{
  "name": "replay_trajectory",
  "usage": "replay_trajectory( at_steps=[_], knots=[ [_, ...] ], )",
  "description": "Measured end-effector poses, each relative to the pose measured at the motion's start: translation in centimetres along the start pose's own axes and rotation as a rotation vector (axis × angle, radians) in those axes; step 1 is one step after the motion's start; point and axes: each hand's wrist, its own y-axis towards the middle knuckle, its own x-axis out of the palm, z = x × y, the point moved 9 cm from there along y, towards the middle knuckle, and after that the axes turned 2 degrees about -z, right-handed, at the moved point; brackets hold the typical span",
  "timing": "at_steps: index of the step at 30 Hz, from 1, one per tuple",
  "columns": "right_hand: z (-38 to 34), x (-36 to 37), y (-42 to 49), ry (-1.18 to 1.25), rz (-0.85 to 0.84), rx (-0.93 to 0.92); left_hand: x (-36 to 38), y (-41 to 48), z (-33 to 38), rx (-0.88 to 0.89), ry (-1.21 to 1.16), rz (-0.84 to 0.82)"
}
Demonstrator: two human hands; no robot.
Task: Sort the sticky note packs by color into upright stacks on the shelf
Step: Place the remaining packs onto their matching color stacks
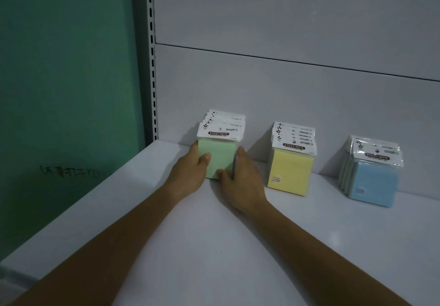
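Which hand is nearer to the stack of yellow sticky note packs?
Right. The right hand grips the green stack on its right side, left of the yellow stack; the left hand grips its left side, farther away.

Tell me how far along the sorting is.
Done: yellow stack and blue stack stand upright on the shelf. In hand: left hand and right hand grip the green stack by its sides. Left: letting go; the blue stack's rear packs look greenish, maybe worth checking.

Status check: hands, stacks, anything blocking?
Gripping sides of green sticky note stack: left hand, right hand. Stack upright on shelf. Yellow stack, blue stack standing to its right. Nothing blocking.
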Motion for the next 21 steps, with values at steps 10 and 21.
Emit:
replay_trajectory(
  at_steps=[10, 21],
  knots=[
    [0.3, 0.7, 0.0, 0.065, -0.088, 0.016, 0.3, 0.1, 0.9, 0.076, -0.067, -0.033],
    [-2.6, -5.6, -2.4, 0.245, 0.350, -0.176, -2.8, -2.8, 4.9, 0.314, 0.365, 0.307]
  ],
)
